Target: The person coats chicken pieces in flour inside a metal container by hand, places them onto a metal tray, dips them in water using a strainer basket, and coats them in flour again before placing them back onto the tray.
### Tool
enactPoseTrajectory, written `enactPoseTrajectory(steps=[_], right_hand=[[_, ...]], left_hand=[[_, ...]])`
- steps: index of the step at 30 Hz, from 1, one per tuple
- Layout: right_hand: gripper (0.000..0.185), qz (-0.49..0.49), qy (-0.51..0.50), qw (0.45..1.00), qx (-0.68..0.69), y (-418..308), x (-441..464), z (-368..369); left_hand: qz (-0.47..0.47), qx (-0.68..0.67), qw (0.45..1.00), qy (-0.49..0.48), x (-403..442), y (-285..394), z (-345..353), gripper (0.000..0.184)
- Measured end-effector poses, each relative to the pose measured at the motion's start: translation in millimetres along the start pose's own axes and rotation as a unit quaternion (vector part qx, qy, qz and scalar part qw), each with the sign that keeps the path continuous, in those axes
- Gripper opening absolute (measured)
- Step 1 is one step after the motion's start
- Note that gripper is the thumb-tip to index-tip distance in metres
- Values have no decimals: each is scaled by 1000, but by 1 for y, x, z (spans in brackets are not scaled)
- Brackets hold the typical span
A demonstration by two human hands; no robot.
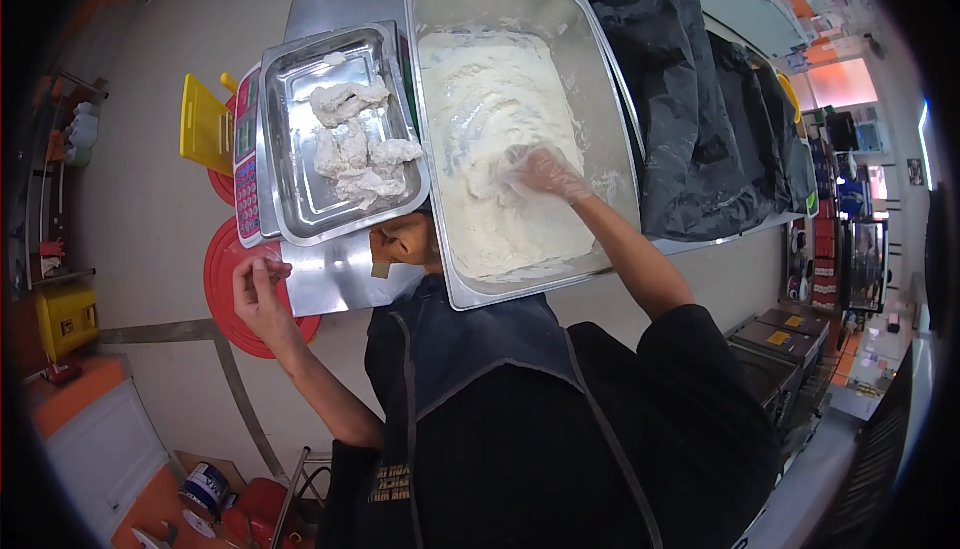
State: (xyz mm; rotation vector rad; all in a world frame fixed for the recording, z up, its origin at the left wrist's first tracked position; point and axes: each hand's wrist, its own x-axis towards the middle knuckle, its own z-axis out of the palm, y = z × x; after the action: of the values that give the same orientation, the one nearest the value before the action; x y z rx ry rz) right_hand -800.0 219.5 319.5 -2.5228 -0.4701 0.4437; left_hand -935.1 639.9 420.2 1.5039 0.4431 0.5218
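Observation:
My right hand [545, 171], in a clear plastic glove, reaches into white flour [500, 99] that covers the bottom of a deep steel pan [600, 139]. Its fingertips blend into the flour near a powdery lump [484, 185], so their grip is hidden. Left of that pan, a shallower steel tray [290, 79] holds several flour-coated pieces [350, 154], lumpy like breaded chicken. My bare left hand [264, 294] hovers in front of this tray, over a red round lid or stool top [225, 279]. Its fingers are loosely bent and slightly apart, with nothing visible in them.
The tray rests on a scale with a pink keypad [247, 189]. Black plastic sheeting [690, 109] covers a container on the right. A yellow panel [205, 124] stands at the far left. Dark appliances [780, 339] are lower right. The steel table [345, 274] edge lies before me.

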Motion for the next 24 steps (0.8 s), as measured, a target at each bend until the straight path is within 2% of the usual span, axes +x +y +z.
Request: enactPoseTrajectory(steps=[1,4,5,6,7,8,9,10,11,12,13,14,15,16,17,18,20,22,24], right_hand=[[29,28,-32,998,-49,-4,-3,-4],[32,-17,-59,991,-122,-11,-11,-3],[33,-121,63,959,-247,25,-19,25],[34,-233,187,888,-350,60,-22,56],[37,-178,44,942,-282,18,-28,31],[39,-112,-59,961,-246,23,-20,34],[43,-23,-130,959,-250,9,-11,33],[44,-131,-38,952,-274,46,-8,58],[44,-193,-28,932,-306,89,7,76],[41,-218,-8,936,-278,62,13,62],[38,-111,-83,948,-288,15,18,43],[39,-141,-68,952,-262,24,25,39],[36,-133,-70,963,-226,9,19,25],[34,-175,-34,947,-267,41,22,23],[34,-153,-75,957,-237,29,17,10],[30,-191,-161,892,-376,111,60,23],[23,-75,-246,953,-159,49,41,11],[46,0,-334,915,-227,40,54,7],[29,-238,-260,887,-300,36,62,2]], left_hand=[[1,-3,1000,3,0,0,0,14],[-11,5,1000,16,-2,0,1,15],[-16,12,999,28,-2,1,0,15],[-26,31,999,26,-4,-1,-4,17],[1,69,997,37,-5,-1,-4,13],[-29,106,993,36,-10,14,3,13],[-72,15,997,37,-11,8,0,14],[-27,-64,998,11,-12,-1,-1,18],[86,55,993,58,-8,-16,6,15],[55,-168,984,-27,-1,-33,5,15],[43,-123,991,-26,3,-41,10,10],[106,13,994,6,-5,-14,3,8],[81,43,996,9,-24,11,-8,10],[107,23,993,50,-40,18,-11,12],[106,33,991,71,-57,22,-16,14],[101,42,989,104,-76,32,-21,15],[87,25,982,167,-107,28,-22,15],[82,30,971,224,-141,22,-22,16],[49,21,966,252,-179,17,-21,16]])
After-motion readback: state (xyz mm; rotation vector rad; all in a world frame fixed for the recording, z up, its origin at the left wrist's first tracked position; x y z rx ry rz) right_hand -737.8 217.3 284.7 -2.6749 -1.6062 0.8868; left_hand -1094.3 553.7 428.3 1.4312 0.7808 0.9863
